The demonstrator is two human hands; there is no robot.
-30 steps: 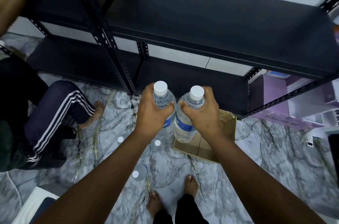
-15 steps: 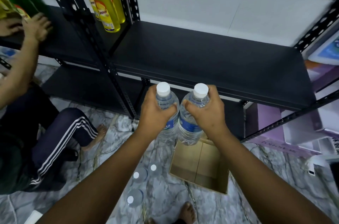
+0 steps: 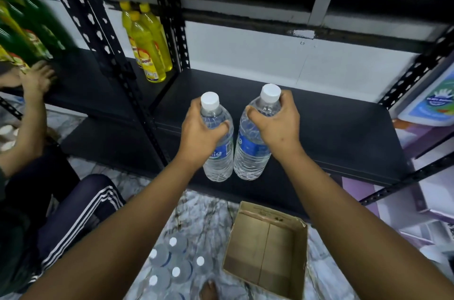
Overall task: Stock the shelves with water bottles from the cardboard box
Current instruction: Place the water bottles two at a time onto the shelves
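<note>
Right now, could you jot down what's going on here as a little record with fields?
Left hand: grips left water bottle
Right hand: grips right water bottle
Bottles: upright, side by side, over black shelf
Cardboard box: on floor, looks empty
Floor: more water bottles left of box
Neighbouring shelf: yellow bottles

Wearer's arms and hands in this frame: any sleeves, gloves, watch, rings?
Both forearms are bare right to the bottom frame edge, no sleeves in view. The left hand and right hand wear no gloves. No watch, band or rings visible on either.
</note>
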